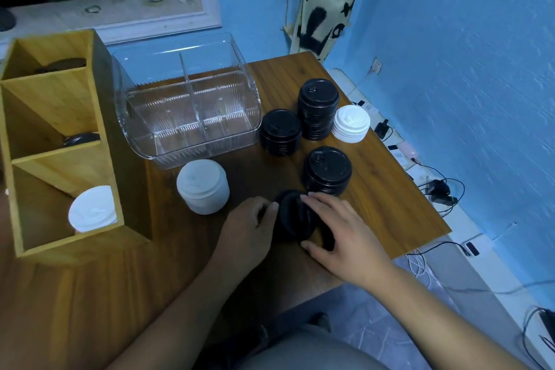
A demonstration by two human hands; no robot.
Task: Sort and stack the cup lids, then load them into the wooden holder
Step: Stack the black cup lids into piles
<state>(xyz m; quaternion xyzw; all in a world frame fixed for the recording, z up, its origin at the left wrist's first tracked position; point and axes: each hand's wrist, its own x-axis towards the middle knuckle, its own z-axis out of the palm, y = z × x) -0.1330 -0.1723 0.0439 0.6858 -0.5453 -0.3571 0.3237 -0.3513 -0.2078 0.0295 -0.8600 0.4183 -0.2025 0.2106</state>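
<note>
A stack of black lids [295,219] lies tipped over on the bench [390,204] near its front edge. Its long axis seems to run roughly left to right, so one end faces each hand. The left hand [252,222] sits at the left end with its fingers curled against the rim. The right hand [342,225] arches over the other end, fingers spread across the top and thumb tucked under the near side, so both hands are clamped on the same stack. The wooden holder [99,105] stands well to the left, closer to the left hand, its slots opening up and toward the person. The middle slot shows a black lid [81,139] and the nearest holds white lids [91,209]. In my judgement the stack has to travel leftward, squeezed end to end so it stays together.
</note>
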